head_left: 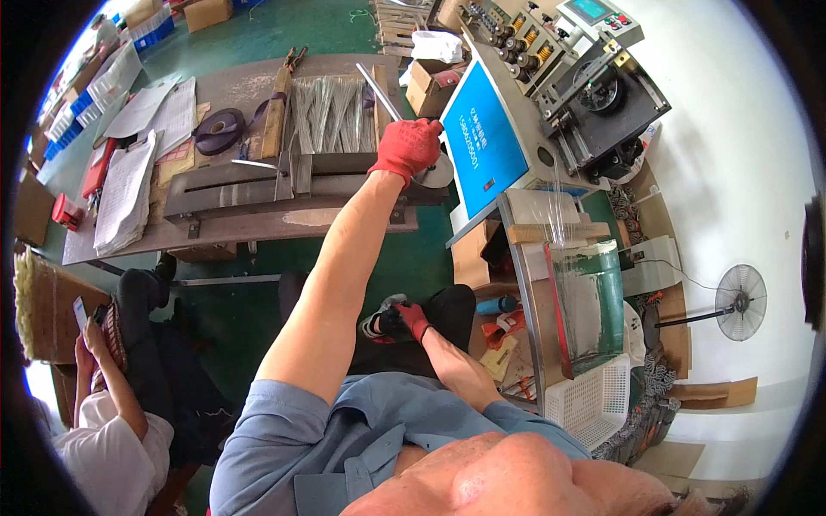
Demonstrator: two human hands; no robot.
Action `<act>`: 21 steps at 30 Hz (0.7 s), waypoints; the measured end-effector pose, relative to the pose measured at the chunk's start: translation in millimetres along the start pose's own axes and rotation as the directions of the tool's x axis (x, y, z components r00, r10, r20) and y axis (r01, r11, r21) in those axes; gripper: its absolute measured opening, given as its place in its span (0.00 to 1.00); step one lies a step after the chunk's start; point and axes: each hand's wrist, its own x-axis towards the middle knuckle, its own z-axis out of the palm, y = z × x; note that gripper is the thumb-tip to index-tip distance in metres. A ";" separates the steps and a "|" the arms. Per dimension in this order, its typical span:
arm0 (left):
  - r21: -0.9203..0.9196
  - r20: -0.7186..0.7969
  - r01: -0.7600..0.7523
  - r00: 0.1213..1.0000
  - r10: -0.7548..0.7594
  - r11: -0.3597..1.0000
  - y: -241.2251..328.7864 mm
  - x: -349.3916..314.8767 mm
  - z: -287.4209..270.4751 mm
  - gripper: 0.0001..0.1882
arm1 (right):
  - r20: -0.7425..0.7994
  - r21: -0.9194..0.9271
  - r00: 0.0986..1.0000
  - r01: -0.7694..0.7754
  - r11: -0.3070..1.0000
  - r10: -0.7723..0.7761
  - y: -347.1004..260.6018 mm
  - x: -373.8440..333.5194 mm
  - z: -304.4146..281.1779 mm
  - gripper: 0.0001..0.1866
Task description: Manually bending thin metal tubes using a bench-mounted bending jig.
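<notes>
My left hand (404,148), in a red glove, reaches out over the workbench (245,73). Its fingers are closed at the lower end of a slim silver metal bar (379,91), which slants up and away to the left. Just left of that hand, thin clear strips (331,107) lie in a bundle behind a long metal bench fixture (228,191). Low by my lap, my right hand (414,321), also red-gloved, is closed against a small grey and black thing (389,318). What that thing is, I cannot make out.
A machine with a blue panel (486,142) stands to the right, near a side table (533,258) and a white basket (589,397). Paper sheets (129,202) and a dark tape roll (220,131) lie on the bench. A seated person (116,430) holds a phone at left.
</notes>
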 end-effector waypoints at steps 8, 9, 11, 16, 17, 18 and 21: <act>0.013 0.012 -0.006 1.000 0.006 1.000 1.2 1.6 -0.6 0.14 | -0.153 0.073 0.988 0.032 0.997 -0.020 -31.1 -18.8 -7.3 0.21; 0.023 0.008 -0.006 1.000 0.006 1.000 2.0 1.8 -1.0 0.14 | -0.212 0.161 0.976 0.084 0.983 -0.048 -32.6 -19.5 -7.9 0.20; 0.026 -0.016 -0.012 1.000 0.013 1.000 -0.6 0.3 3.2 0.14 | -0.267 0.183 0.964 0.060 0.981 -0.009 -36.9 -22.1 -8.7 0.20; 0.013 -0.043 -0.018 0.999 0.018 1.000 -3.7 0.5 5.2 0.14 | -0.415 0.167 0.908 0.004 0.986 0.066 -9.3 -0.7 -5.1 0.22; 0.024 -0.039 -0.025 0.999 0.026 0.999 4.2 5.3 5.7 0.14 | -0.430 0.183 0.900 0.006 0.983 0.075 6.8 11.5 -7.8 0.22; 0.037 -0.039 -0.031 0.999 0.033 0.999 11.8 10.0 4.1 0.14 | -0.400 0.293 0.914 0.059 0.954 0.066 20.9 23.5 -10.9 0.23; 0.052 -0.069 -0.013 0.997 0.017 0.999 -6.9 1.6 10.4 0.14 | -0.330 0.393 0.944 0.117 0.912 0.022 0.7 13.0 -1.1 0.23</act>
